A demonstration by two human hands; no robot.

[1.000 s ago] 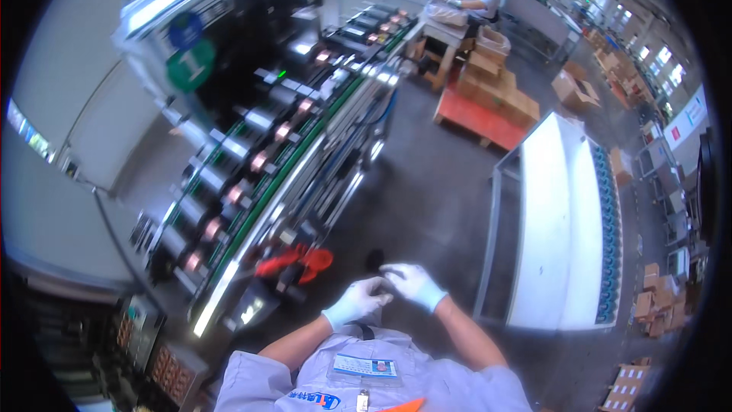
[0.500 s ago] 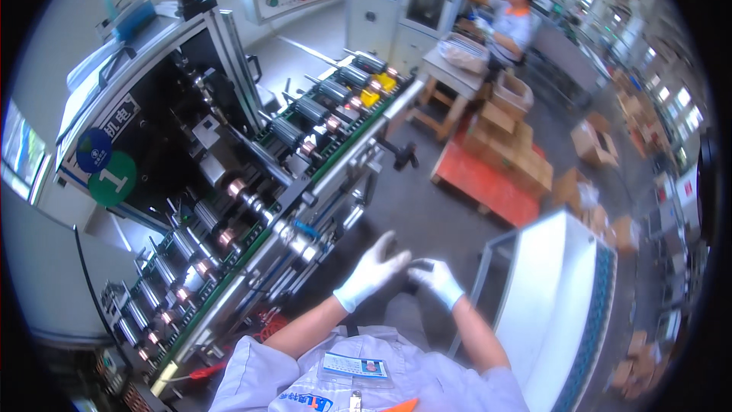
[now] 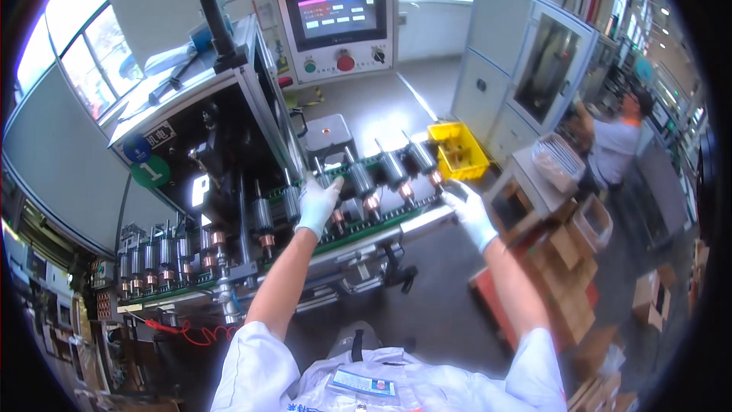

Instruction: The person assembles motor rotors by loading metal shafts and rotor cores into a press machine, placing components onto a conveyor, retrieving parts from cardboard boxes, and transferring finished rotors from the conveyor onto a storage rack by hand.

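Observation:
My left hand (image 3: pixel 319 203), in a white glove, is over the middle of a row of motor armatures. Its fingers are stretched and spread around one armature (image 3: pixel 326 174), partly covering it. My right hand (image 3: pixel 470 212), also gloved, is at the row's right end. The fingers are apart beside the lower shaft end of the rightmost armature (image 3: pixel 422 156); whether they touch it is hard to see. Each armature has a dark ribbed core, a copper-coloured commutator and a thin shaft. Between my hands stand more armatures, such as this one (image 3: pixel 392 168).
The armatures rest on a green-edged conveyor (image 3: pixel 358 230) running through a black-fronted machine (image 3: pixel 202 133). Behind are a control panel (image 3: pixel 335 19) and a yellow bin (image 3: pixel 460 150) with parts in it. Cardboard boxes (image 3: pixel 560 275) are at the right. A co-worker (image 3: pixel 616 141) works farther off.
My view has turned toward the conveyor. Both hands, earlier close together in front of my body, have moved apart and forward to the armatures.

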